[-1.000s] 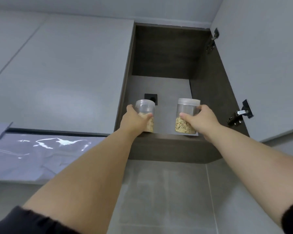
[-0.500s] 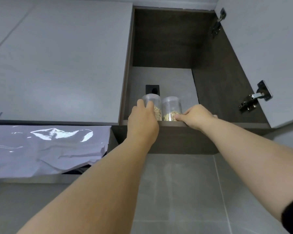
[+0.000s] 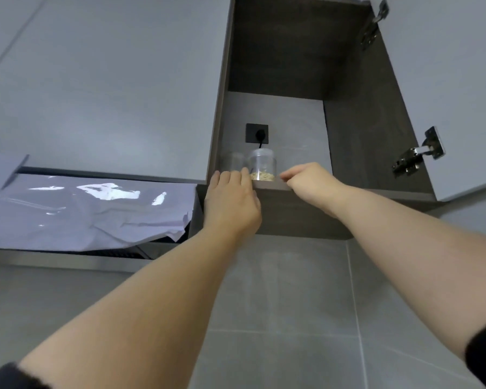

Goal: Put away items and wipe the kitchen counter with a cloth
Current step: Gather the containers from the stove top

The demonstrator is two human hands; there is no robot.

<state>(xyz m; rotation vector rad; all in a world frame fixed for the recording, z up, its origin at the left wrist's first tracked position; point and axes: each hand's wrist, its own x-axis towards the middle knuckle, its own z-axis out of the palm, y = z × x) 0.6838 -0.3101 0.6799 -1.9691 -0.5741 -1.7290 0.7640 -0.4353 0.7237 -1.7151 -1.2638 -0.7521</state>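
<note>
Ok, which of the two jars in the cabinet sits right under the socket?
The right jar, with grain showing at its base, is directly below the socket; the left jar stands aside, by the cabinet wall.
</note>
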